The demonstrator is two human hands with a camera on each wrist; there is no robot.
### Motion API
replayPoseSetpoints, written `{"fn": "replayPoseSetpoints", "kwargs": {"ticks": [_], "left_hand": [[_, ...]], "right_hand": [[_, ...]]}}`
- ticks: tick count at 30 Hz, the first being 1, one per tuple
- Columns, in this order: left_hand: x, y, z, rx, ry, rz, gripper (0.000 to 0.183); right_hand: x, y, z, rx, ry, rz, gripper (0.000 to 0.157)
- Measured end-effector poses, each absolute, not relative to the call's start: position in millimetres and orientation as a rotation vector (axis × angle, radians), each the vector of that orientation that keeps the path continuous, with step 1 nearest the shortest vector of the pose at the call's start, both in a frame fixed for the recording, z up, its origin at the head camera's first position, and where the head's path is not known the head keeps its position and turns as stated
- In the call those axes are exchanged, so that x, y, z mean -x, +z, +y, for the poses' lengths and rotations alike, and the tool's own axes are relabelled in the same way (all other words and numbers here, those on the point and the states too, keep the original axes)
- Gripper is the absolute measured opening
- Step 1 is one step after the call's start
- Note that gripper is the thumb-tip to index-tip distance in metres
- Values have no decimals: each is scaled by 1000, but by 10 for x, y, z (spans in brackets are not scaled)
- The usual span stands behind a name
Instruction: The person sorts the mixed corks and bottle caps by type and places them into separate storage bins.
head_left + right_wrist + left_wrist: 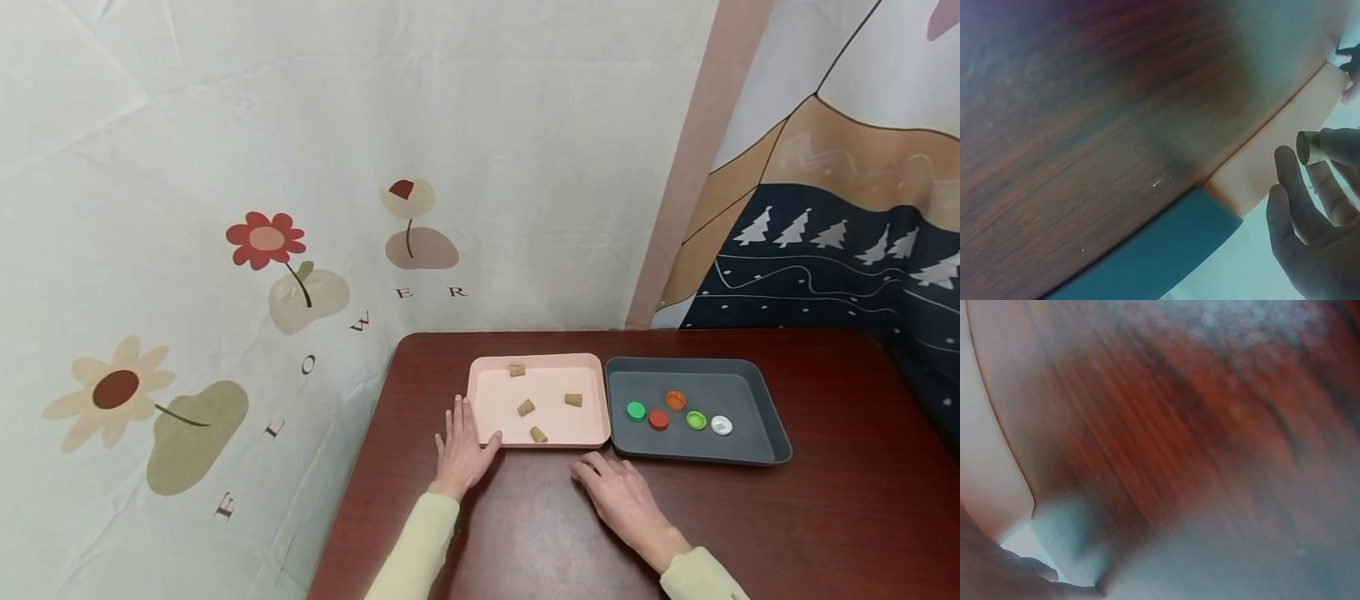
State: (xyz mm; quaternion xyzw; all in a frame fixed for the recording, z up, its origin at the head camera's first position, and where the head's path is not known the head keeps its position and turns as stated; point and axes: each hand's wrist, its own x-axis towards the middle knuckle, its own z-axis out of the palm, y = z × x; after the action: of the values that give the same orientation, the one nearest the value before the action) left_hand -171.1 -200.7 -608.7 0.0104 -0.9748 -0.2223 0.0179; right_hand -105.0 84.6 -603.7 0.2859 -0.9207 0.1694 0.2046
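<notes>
My left hand (461,454) lies with fingers spread at the near left corner of a pink tray (555,363), its thumb touching the front rim. In the left wrist view, part of that hand (1010,578) shows beside the pale tray wall. Just in front of the trays is my right hand (622,500). The right wrist view shows it pinching a small cork (1311,148) at its fingertips; from the head view that cork is hidden. Several cork pieces (573,400) lie scattered inside the pink tray.
A dark grey tray (697,371) stands right of the pink one, holding a green cap (636,411), a red cap (658,419), an orange cap (675,400), a lime cap (696,420) and a white cap (722,425). Printed cloth hangs behind the brown table (847,517).
</notes>
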Motion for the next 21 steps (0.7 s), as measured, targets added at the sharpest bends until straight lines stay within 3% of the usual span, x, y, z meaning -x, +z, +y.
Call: {"fn": "replayPoseSetpoints", "kwargs": {"ticks": [10,21], "left_hand": [[1722,-6084,-2019,-33,-678,-3047,97],[1721,-6103,-2019,-32,-681,-3035,96]], "right_hand": [[1152,-5935,871,-760,561,-2433,37],[1312,-5864,868,-667,572,-2402,27]]}}
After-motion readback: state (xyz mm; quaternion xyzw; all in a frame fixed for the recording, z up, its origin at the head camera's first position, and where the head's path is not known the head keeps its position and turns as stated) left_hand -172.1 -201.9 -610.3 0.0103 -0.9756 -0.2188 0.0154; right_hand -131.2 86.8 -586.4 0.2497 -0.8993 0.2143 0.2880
